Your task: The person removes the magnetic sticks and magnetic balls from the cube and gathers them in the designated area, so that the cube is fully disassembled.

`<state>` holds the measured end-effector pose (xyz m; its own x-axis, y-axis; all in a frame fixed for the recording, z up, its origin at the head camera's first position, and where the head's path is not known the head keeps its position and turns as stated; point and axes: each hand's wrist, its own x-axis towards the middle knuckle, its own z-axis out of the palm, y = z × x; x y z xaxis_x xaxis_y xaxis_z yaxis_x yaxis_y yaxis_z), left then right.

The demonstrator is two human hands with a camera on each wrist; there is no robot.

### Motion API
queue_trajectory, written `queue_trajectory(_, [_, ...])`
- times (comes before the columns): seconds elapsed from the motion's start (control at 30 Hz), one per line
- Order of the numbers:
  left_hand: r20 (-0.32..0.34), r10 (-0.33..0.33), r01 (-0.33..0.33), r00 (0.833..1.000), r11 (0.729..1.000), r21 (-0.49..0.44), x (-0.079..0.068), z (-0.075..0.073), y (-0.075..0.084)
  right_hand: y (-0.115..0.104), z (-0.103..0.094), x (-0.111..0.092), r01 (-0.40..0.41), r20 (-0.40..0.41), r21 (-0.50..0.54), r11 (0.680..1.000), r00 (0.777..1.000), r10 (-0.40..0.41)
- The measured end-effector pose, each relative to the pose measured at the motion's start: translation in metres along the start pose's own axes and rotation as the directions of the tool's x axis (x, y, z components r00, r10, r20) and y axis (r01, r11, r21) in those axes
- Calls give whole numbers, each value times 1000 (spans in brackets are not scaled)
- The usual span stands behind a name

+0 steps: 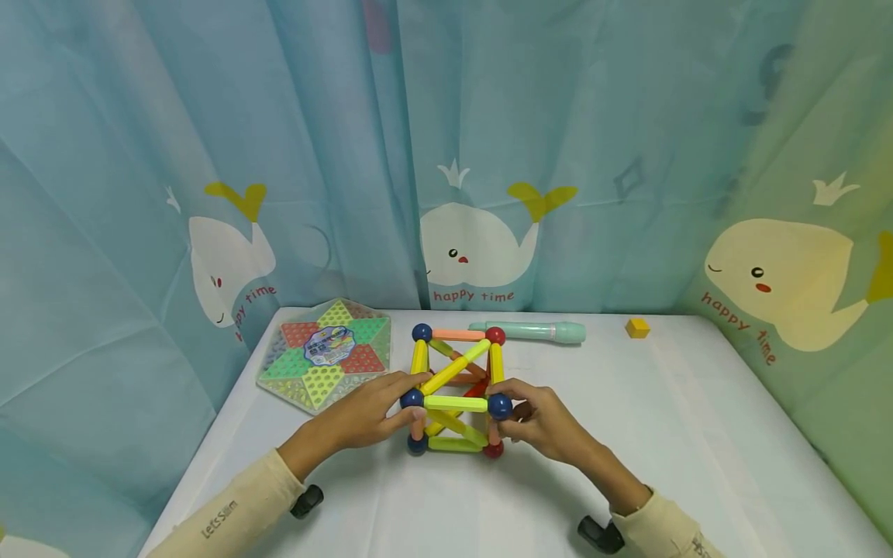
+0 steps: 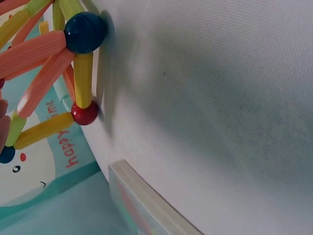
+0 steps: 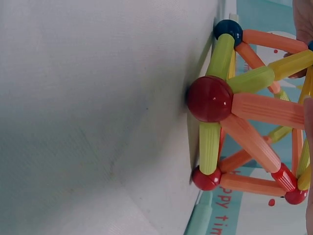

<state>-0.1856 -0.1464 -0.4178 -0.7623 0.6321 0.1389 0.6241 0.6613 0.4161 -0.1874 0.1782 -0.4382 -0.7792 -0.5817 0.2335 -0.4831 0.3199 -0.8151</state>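
Observation:
A cube-shaped frame of magnetic sticks and balls (image 1: 456,404) stands upright on the table, its sticks orange, yellow, green and red, with diagonal braces. My left hand (image 1: 370,409) grips its near left edge, fingers and thumb about the upper blue ball (image 1: 412,398). On the opposite side, my right hand (image 1: 547,425) pinches the frame beside another blue ball (image 1: 499,406). A lower blue ball (image 2: 85,32) rests on the table in the left wrist view, as does a red ball (image 3: 210,98) in the right wrist view. Both wrist views show only parts of the fingers.
A star-patterned board game (image 1: 331,349) in clear packaging lies left of the frame. Behind it lies a mint-green tube-shaped object (image 1: 537,332). One small yellow cube (image 1: 638,328) sits at the back right. A whale-print curtain (image 1: 481,244) hangs along the table's back edge.

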Motion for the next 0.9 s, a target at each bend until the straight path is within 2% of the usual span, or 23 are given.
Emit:
queue_trajectory(0.43, [-5,9,-9,1000,1000,-4,1,2,-1,9,1,1,43,11,103,994,999,-45])
queue_trajectory(0.67, [-12,24,-24,1000,1000,3,1,1,-2,10,1,3,43,-10,85,995,999,-42])
queue_trajectory(0.9, [-8,28,-28,1000,1000,-2,1,2,-3,11,5,3,24,2,201,979,1000,-25])
